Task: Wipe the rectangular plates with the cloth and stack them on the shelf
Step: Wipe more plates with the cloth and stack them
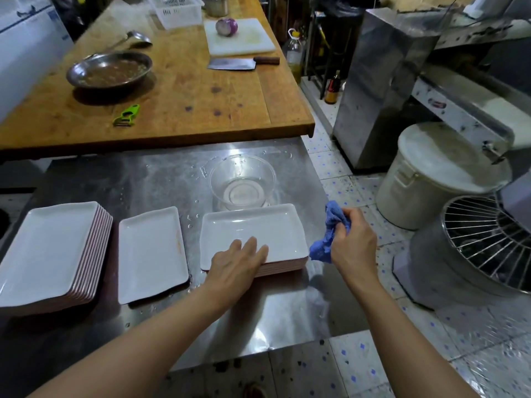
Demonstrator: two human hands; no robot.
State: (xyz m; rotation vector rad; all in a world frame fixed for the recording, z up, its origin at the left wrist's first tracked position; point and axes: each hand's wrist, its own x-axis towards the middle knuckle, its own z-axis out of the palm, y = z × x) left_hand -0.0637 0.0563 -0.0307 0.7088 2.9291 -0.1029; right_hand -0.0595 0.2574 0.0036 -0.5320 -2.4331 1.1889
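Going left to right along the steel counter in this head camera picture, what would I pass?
Tall stack of plates → single plate → left hand pressing on the short stack of plates → blue cloth → right hand gripping it.

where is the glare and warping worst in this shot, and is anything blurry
Head view: overhead light glares off the wet steel shelf and the top plate under the left hand; wide-angle bending curves the wooden table edge and bows the plate stack at left; the tiled floor smears toward the bottom right corner, while the blue cloth in the right hand stays sharp.
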